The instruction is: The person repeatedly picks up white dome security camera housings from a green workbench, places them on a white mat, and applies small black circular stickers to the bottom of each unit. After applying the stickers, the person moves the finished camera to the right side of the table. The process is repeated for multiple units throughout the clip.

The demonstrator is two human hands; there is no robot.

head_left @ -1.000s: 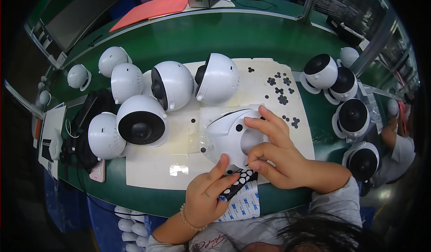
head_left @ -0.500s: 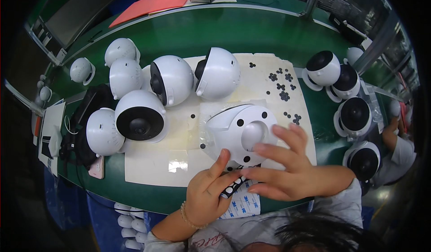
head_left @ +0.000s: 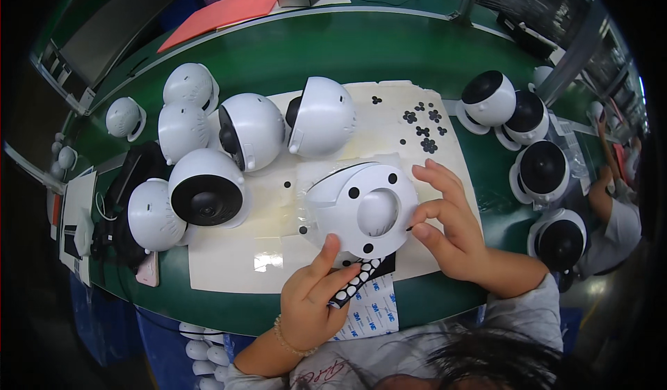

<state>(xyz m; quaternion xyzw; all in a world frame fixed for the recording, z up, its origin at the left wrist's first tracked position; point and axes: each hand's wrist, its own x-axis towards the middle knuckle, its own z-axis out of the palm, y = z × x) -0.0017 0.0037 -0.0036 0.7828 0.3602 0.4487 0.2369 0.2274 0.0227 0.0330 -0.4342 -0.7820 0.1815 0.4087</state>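
A white dome camera (head_left: 326,218) lies tipped in front of me with its round base facing up. Three round black pads, one of them the pad (head_left: 353,193), sit on the base around a central recess. My left hand (head_left: 306,306) is closed on a curled black strip of die-cut pads (head_left: 353,286) with white round gaps, below the base; its thumb side touches or nearly touches the camera's lower edge. At the base's right edge, my right hand (head_left: 451,234) pinches a small dark piece (head_left: 410,228), seemingly one round pad, between thumb and index finger.
Several white cameras (head_left: 208,188) stand on the left, and more (head_left: 545,168) line the right side. Clusters of loose black pads (head_left: 422,131) lie on the cream mat (head_left: 229,272). White backing paper (head_left: 375,313) with blue print hangs over the front edge. Another person (head_left: 615,230) is at far right.
My right hand has moved from over the strip, up and right, to the base's right edge, now with a small dark piece in its pinch. My left hand keeps hold of the strip.
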